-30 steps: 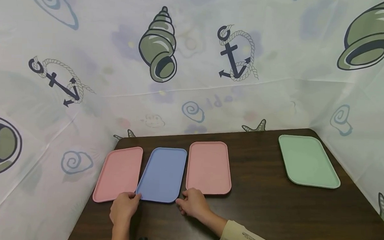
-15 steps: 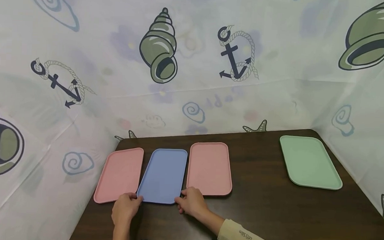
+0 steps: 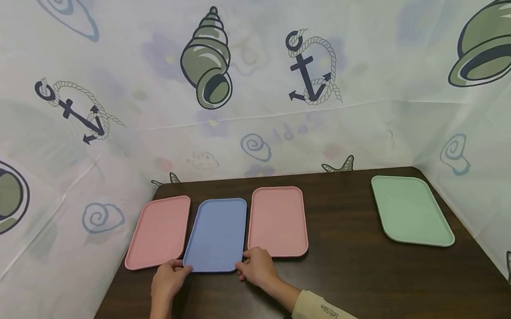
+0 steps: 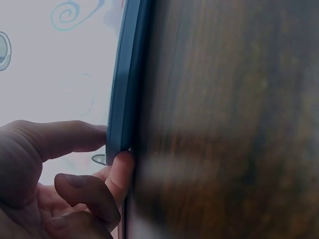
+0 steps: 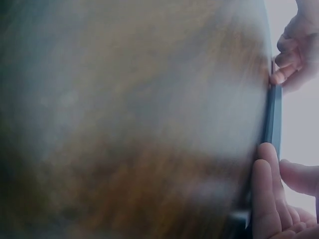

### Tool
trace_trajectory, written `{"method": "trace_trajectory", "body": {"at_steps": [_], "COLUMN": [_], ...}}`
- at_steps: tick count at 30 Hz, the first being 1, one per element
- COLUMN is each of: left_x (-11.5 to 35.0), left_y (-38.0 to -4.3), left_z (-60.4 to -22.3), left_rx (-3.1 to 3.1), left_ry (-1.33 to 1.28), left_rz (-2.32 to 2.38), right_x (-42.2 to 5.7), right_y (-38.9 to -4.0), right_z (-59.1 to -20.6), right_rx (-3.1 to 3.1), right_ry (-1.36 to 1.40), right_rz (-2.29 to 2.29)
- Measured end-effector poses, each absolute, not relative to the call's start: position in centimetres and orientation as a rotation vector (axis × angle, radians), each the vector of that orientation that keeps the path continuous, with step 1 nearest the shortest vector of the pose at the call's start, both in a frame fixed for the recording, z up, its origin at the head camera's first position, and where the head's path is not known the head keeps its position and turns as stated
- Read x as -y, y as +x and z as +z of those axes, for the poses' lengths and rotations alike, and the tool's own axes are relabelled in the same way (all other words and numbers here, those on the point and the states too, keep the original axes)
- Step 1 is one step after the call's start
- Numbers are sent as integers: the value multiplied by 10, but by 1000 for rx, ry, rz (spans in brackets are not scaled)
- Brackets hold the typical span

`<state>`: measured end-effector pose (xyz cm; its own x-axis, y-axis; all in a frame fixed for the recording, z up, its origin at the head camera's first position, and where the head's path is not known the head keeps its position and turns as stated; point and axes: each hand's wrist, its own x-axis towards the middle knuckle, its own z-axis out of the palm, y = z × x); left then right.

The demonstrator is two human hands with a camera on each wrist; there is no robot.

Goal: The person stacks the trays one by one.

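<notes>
A blue rectangular tray (image 3: 216,235) lies between two pink trays on the dark table. My left hand (image 3: 168,279) pinches its near left corner; in the left wrist view the thumb (image 4: 79,135) is on one side of the tray's edge (image 4: 123,84) and the index fingertip is at the other. At the near right corner my right hand (image 3: 258,268) pinches the tray between thumb and fingers. The right wrist view shows both hands along the same blue edge (image 5: 273,114), the right thumb (image 5: 298,175) on the upper side.
The left pink tray (image 3: 159,232) and the right pink tray (image 3: 278,221) flank the blue one closely. A green tray (image 3: 412,209) lies at the far right of the dark wooden table (image 3: 344,275). Patterned white cloth (image 3: 258,84) surrounds the table's back and sides.
The blue tray has shifted slightly toward the person and straightened a little, both hands keeping hold of its near corners. The pink and green trays stay in place.
</notes>
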<state>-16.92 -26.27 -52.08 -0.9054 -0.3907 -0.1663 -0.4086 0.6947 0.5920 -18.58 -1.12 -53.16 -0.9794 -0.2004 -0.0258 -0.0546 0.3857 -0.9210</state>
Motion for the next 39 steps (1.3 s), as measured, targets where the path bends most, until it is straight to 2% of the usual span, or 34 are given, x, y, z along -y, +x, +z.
{"method": "trace_trajectory", "body": {"at_steps": [7, 14, 39], "left_x": [263, 263, 243], "left_y": [-166, -160, -132], "left_z": [-523, -522, -511], "left_rx": [-2865, -2817, -2720], "left_ry": [-570, -529, -710], "left_rz": [1034, 1266, 1545], "right_x": [9, 9, -8], "right_y": [-186, -185, -187], "right_z": [-534, -535, -517], "right_rx": [-2468, -2479, -2525], "right_ry": [-196, -228, -325], "right_rz": [-1684, -1723, -1735]}}
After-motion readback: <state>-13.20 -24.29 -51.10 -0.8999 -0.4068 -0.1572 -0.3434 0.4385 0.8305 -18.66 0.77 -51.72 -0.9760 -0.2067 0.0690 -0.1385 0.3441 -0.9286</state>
